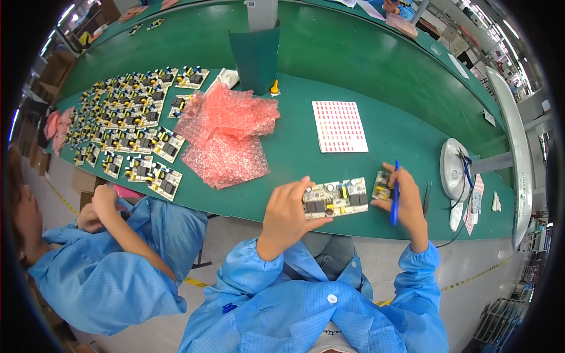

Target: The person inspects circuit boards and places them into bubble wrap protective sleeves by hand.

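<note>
My left hand (285,213) grips a white circuit board (336,199) by its left end, thumb below and fingers above. Black blocks, capacitors and yellow parts stand on the board's face. A smaller circuit board piece (382,186) sits between the thumb and fingers of my right hand (410,200). The same hand also carries a blue pen (396,197), which stands upright across the fingers. The two boards are a small gap apart, close to the table's near edge. A white sheet with rows of red stickers (339,126) lies beyond them.
Pink bubble wrap (226,135) lies left of centre, beside many rows of circuit boards (130,120). Tweezers (428,197), a round white lamp base (456,167) and a cable are at the right. A co-worker in blue (118,259) sits at my left. A post (254,59) rises at the back.
</note>
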